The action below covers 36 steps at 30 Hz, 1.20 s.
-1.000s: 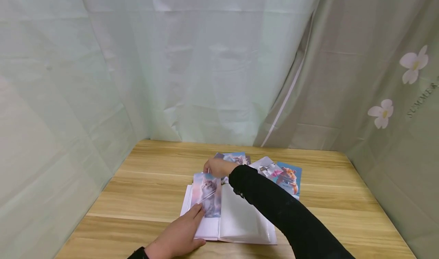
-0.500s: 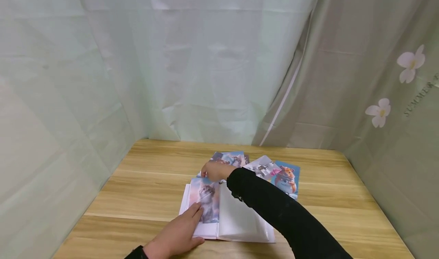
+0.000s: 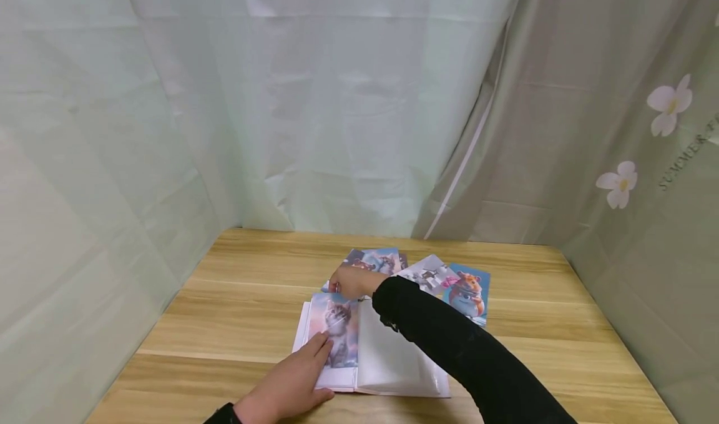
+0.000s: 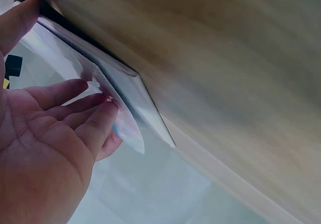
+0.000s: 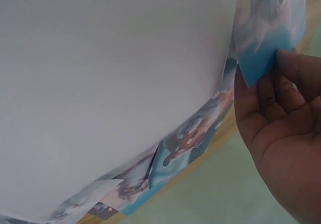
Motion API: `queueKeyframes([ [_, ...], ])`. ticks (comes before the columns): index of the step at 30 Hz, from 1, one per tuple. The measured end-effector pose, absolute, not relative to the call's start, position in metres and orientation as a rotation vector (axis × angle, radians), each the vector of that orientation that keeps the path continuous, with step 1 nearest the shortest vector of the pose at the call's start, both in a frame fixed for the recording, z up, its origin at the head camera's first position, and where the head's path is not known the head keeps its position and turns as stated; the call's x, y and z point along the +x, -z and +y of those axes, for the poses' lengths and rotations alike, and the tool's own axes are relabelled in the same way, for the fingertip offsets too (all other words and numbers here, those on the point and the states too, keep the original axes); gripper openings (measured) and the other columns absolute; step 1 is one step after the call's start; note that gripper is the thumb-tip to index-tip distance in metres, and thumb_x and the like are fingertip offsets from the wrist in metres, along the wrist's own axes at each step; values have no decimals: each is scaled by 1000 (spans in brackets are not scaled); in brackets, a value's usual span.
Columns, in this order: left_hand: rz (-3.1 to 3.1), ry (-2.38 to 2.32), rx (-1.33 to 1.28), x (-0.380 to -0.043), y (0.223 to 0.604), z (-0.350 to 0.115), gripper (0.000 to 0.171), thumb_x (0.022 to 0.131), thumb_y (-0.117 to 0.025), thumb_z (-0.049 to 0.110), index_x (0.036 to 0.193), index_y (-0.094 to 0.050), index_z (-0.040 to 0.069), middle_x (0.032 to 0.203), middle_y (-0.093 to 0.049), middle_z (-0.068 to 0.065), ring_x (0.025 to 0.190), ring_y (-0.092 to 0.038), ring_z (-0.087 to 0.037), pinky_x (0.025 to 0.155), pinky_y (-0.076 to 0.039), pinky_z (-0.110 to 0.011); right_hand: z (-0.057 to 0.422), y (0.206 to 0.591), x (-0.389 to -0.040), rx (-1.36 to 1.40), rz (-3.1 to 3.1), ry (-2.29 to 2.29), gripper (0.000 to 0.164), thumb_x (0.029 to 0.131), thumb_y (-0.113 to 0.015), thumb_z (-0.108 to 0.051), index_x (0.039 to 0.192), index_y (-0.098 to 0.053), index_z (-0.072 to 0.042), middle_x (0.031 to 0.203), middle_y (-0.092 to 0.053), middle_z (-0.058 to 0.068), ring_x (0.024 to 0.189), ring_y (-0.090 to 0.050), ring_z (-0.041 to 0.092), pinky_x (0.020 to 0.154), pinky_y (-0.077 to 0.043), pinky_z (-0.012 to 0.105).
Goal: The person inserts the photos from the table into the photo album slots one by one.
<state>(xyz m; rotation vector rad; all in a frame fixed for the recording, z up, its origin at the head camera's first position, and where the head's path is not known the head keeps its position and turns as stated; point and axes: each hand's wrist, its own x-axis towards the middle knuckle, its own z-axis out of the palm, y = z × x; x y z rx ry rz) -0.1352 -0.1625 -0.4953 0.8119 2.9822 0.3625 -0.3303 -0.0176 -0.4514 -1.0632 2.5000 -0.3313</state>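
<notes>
An open photo album (image 3: pixel 393 355) lies on the wooden table. Over its left page is a pink and blue cat picture card (image 3: pixel 335 324), apparently partly in the clear page pocket. My right hand (image 3: pixel 351 282) pinches that card at its top edge; the right wrist view shows thumb and fingers (image 5: pixel 286 113) on the card's blue end. My left hand (image 3: pixel 294 377) rests at the album's lower left, its fingers lying over the card's lower left side. In the left wrist view, that hand (image 4: pixel 50 148) has its fingers extended against the page, thumb at the album's edge.
Several loose picture cards lie behind the album, among them one with a hamster (image 3: pixel 467 293) at right and a white one (image 3: pixel 429 273) beside it. My black right sleeve (image 3: pixel 460 343) crosses over the right page. Pale curtains (image 3: pixel 348 112) stand around the table.
The cat card has slid down toward me along the left page, my right hand moving slightly with it. My left hand has stayed nearly in place.
</notes>
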Motion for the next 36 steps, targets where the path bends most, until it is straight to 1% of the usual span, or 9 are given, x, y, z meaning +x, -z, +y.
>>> queueKeyframes([
  [4,2984,-365,811,-135,496,-162,81,85,-77,42,140,-49,-12,148,-43,-27,137,-45,-37,107,-44,-48,-18,454,-330,-1052,2521,342,24,96,-58,2,103,-75,-14,98,-68,-5,85,-56,7,77,-49,20],
  [8,2972,-366,799,-134,495,-162,81,86,-76,43,140,-49,-11,149,-43,-27,137,-44,-37,106,-45,-49,-18,458,-329,-1051,2554,360,22,95,-61,0,100,-76,-14,97,-70,-5,85,-59,7,79,-52,20],
  [15,2980,-359,796,-134,497,-162,82,85,-76,44,140,-49,-11,150,-43,-26,138,-44,-37,106,-45,-49,-18,461,-329,-1084,2570,401,19,95,-63,0,96,-78,-12,92,-70,-5,80,-56,6,74,-49,18],
  [23,2991,-348,811,-134,499,-163,81,85,-77,44,139,-50,-10,150,-43,-25,138,-43,-37,106,-45,-48,-17,460,-326,-1067,2554,399,16,95,-65,-4,92,-77,-13,88,-69,-7,80,-57,6,76,-51,19],
  [28,3000,-360,825,-134,498,-163,81,84,-78,43,138,-51,-11,149,-44,-26,136,-45,-37,105,-46,-48,-18,461,-323,-1116,2545,371,14,94,-66,-5,90,-78,-12,84,-68,-8,81,-58,5,75,-49,18],
  [36,2983,-371,807,-136,496,-163,82,84,-78,42,140,-49,-11,148,-44,-27,136,-45,-37,106,-45,-48,-21,465,-324,-1083,2545,337,18,92,-66,-3,85,-76,-16,83,-66,-10,79,-57,4,74,-47,18],
])
